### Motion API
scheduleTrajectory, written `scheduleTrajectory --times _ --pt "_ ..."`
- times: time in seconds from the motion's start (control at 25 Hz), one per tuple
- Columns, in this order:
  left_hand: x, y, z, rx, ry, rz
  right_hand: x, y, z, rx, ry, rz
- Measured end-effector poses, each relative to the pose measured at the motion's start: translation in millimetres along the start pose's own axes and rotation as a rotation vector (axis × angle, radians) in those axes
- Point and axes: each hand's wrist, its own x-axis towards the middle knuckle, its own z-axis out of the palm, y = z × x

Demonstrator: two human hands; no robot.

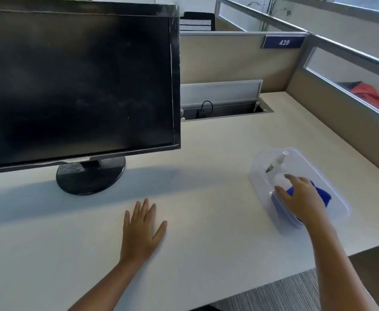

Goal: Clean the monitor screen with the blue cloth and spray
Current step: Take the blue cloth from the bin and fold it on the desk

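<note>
Left hand (142,230) flat on the bench (206,198), palm down, fingers spread, holding nothing. Right hand (300,196) reaching into the clear plastic bin (338,198) at right, fingers open over the blue cloth (323,194), no grip closed on it. Spray bottle (279,162) lies in the same bin, just beyond the fingers. Monitor (76,86) stands at left, screen dark with dusty smears.

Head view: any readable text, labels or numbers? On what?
"439": white digits on the blue plate on the partition top.
Spray bottle in the clear container: its green label is too small and blurred to read.
Monitor: no legible brand or text.
</note>
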Motion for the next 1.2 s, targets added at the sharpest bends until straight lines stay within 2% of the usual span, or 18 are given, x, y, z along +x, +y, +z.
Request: scheduleTrajectory --times 0.08,0.16,0.28,0.44,0.56,0.68,0.8,0.92,1.04,1.2 --pt "-1.1 0.3 -1.0 0.017 0.032 -0.006 2.4 7.2 -3.2 -0.025 -0.155 0.099" --pt "-1.0 -0.3 -0.2 0.046 0.046 0.004 2.0 13.8 -2.8 0.019 -0.247 0.122" --pt "-0.4 -1.0 0.8 0.052 0.057 0.012 5.8 15.7 -1.6 0.057 -0.27 0.088" --pt "-0.5 -0.9 0.6 0.046 0.061 0.007 12.4 24.0 -10.8 -0.059 -0.378 0.095" --pt "-0.7 -0.2 0.6 0.039 0.066 0.0 15.2 23.3 -12.8 -0.1 -0.392 0.078" --pt "-0.8 -0.4 1.1 0.028 0.072 -0.001 16.9 23.3 -20.6 -0.097 -0.285 0.077" --pt "-1.5 -1.1 1.4 0.024 0.063 -0.001 14.2 19.8 -51.7 0.055 -0.01 0.068" --pt "-1.7 -1.7 1.8 0.015 0.067 0.002 6.5 9.4 -94.9 0.131 0.252 -0.079" --pt "-2.0 -1.5 0.8 -0.012 0.077 0.001 -9.6 -19.4 -123.7 0.211 0.307 -0.237" --pt "-3.0 -3.1 -0.7 -0.066 0.099 -0.01 -18.4 -65.0 -124.0 0.386 0.304 -0.275"
